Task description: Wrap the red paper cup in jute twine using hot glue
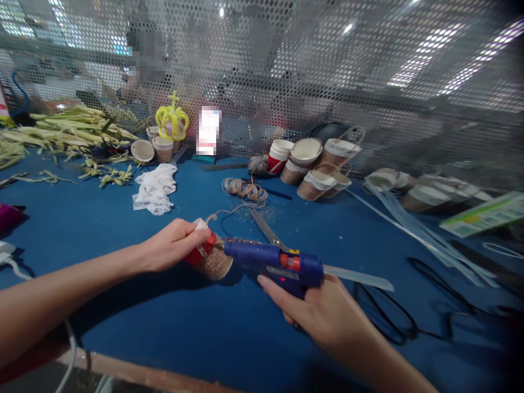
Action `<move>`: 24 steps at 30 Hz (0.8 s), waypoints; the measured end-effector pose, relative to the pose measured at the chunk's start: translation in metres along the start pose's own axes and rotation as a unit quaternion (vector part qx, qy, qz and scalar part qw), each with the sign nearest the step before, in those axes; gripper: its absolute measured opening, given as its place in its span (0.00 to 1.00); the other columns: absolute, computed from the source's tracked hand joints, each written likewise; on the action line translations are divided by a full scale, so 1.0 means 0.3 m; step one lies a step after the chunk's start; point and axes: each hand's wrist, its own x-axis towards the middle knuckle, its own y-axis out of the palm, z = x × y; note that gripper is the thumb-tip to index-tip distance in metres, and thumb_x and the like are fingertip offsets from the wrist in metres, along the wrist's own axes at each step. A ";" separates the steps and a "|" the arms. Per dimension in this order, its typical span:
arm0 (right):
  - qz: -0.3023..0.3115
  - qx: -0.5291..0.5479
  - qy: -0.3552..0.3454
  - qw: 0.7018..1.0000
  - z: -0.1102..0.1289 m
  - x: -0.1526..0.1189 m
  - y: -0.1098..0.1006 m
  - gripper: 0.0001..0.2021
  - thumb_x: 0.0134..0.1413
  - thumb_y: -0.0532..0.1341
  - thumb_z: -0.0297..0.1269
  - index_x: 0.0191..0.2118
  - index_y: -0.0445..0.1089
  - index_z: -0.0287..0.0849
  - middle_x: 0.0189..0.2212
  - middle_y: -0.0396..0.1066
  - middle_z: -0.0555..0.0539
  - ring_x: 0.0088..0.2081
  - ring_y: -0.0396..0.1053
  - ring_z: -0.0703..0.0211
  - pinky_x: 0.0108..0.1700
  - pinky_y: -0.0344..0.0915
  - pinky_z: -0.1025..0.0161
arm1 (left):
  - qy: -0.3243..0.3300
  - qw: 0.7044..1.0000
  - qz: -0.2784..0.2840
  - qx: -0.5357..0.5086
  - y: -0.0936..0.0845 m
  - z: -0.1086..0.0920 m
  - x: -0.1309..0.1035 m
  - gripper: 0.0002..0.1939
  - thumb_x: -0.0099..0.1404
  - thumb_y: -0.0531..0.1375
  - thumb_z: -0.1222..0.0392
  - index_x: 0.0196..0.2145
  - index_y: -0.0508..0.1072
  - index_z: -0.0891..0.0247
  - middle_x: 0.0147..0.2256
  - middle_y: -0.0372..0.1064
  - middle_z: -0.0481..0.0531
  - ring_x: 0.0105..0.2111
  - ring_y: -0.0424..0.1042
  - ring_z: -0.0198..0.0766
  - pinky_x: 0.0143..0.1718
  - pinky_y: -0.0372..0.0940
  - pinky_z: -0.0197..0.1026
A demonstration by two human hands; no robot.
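My left hand is closed on a red paper cup that lies tilted, partly wound with brown twine. In my right hand is a blue glue gun, a clear glue stick poking out of its back. The gun's nozzle points left and meets the cup near the edge of the wound twine; whether it touches is hard to tell. A strand runs from the cup to a loose twine coil. Scissors lie just behind the gun.
Twine-wrapped cups stand at the back right, before a perforated metal screen. Glue sticks and a black cable lie right. White cloth and dried husks are left.
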 end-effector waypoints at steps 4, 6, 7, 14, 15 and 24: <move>-0.037 0.002 0.059 0.998 0.040 -0.005 -0.007 0.05 0.45 0.57 0.39 0.24 0.64 0.44 0.06 0.55 0.57 0.10 0.55 0.65 0.15 0.58 0.66 | 0.013 1.000 -0.002 0.009 -0.001 0.011 -0.001 0.24 0.62 0.46 0.49 0.26 0.71 0.71 0.20 0.57 0.46 0.20 0.53 0.29 0.21 0.51 0.30; -0.032 0.003 0.065 0.997 0.053 -0.005 -0.012 0.05 0.45 0.58 0.38 0.24 0.64 0.43 0.07 0.55 0.57 0.10 0.55 0.66 0.16 0.58 0.67 | 0.016 1.000 -0.005 0.018 -0.001 0.014 -0.001 0.24 0.62 0.45 0.49 0.25 0.70 0.71 0.19 0.55 0.45 0.20 0.52 0.29 0.21 0.51 0.31; -0.021 0.005 0.069 0.997 0.056 -0.005 -0.015 0.05 0.44 0.58 0.38 0.24 0.64 0.43 0.07 0.55 0.57 0.10 0.54 0.66 0.15 0.58 0.67 | 0.017 1.000 -0.004 0.020 -0.001 0.014 -0.001 0.24 0.63 0.45 0.49 0.26 0.70 0.71 0.19 0.55 0.45 0.20 0.52 0.29 0.21 0.51 0.31; -0.003 0.006 0.094 0.996 0.070 -0.016 -0.013 0.06 0.45 0.57 0.37 0.24 0.64 0.42 0.08 0.56 0.58 0.12 0.56 0.67 0.16 0.57 0.69 | 0.037 0.999 0.010 0.012 -0.002 -0.002 -0.003 0.23 0.63 0.45 0.51 0.30 0.71 0.72 0.21 0.59 0.47 0.22 0.54 0.29 0.22 0.53 0.30; -0.004 0.007 0.091 0.996 0.070 -0.016 -0.012 0.06 0.45 0.57 0.38 0.24 0.64 0.42 0.08 0.56 0.58 0.12 0.56 0.67 0.17 0.57 0.69 | 0.037 0.999 0.010 0.010 -0.002 -0.003 -0.003 0.23 0.63 0.45 0.52 0.29 0.71 0.72 0.21 0.59 0.46 0.22 0.54 0.29 0.22 0.53 0.30; -0.024 0.010 0.071 0.997 0.064 -0.026 -0.006 0.07 0.46 0.56 0.39 0.26 0.65 0.42 0.07 0.54 0.58 0.11 0.55 0.66 0.17 0.58 0.68 | 0.043 0.999 0.010 0.018 -0.004 -0.001 -0.007 0.23 0.63 0.45 0.52 0.27 0.71 0.73 0.20 0.59 0.47 0.21 0.53 0.29 0.21 0.52 0.29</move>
